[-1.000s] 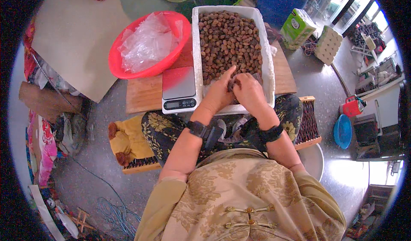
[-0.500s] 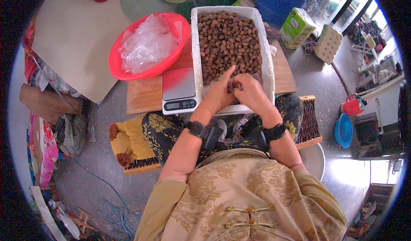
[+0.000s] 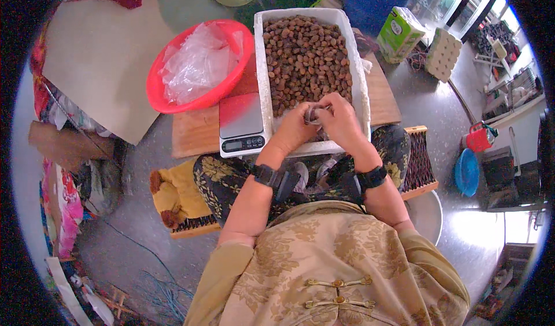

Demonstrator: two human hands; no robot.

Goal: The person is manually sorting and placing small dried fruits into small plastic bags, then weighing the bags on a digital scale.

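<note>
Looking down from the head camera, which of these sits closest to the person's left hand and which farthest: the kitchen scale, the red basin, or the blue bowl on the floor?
Measured from the left hand:
1. Kitchen scale, just to its left, beside the white box of brown fruits.
2. Red basin, farther up and left, holding clear plastic bags.
3. Blue bowl, far off to the right on the floor, beyond the right hand.

Left hand (image 3: 295, 130) and right hand (image 3: 341, 123) held together over white foam box (image 3: 260, 83) | small pale item (image 3: 315, 115) pinched between them | brown fruits (image 3: 306, 57) heaped inside | digital scale (image 3: 241, 124) set beside box | red basin (image 3: 173, 91) placed leftward
</note>
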